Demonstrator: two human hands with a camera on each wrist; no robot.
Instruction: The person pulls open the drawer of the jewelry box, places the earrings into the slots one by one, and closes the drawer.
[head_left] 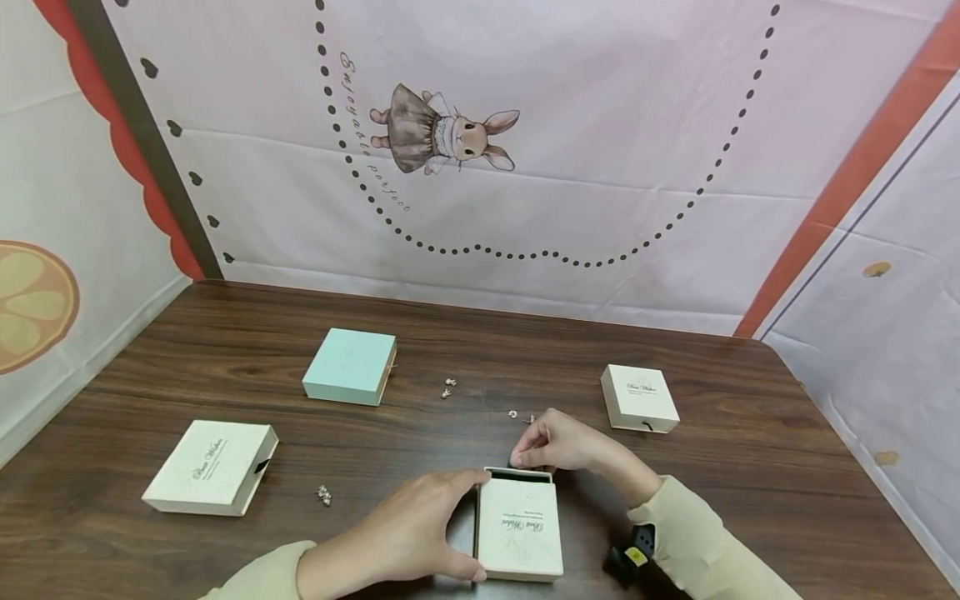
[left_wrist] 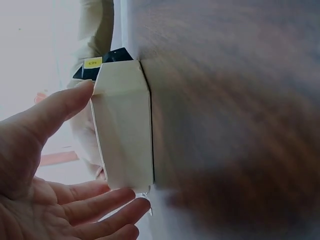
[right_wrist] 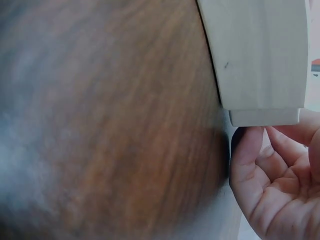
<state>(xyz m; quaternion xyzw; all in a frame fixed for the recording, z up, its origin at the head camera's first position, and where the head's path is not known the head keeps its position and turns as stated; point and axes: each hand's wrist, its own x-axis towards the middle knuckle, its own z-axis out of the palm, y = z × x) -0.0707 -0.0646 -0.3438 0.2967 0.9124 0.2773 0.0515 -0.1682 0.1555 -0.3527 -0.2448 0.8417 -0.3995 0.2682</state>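
A cream drawer-style gift box with dark lettering lies flat near the table's front edge. My left hand grips it from the left, the thumb at its near corner and fingers at the far one. The inner drawer sticks out a little from the sleeve at the far end, showing a dark interior from above. My right hand is at that end, thumb and finger pinching the drawer's dark pull ribbon. The ribbon is mostly hidden by the fingers. In the left wrist view, the box's side spans between thumb and fingers.
Small shiny pieces like earrings lie just beyond my right hand, with more such pieces farther back and a cluster at left. Around stand a mint box, a larger cream box and a small white box.
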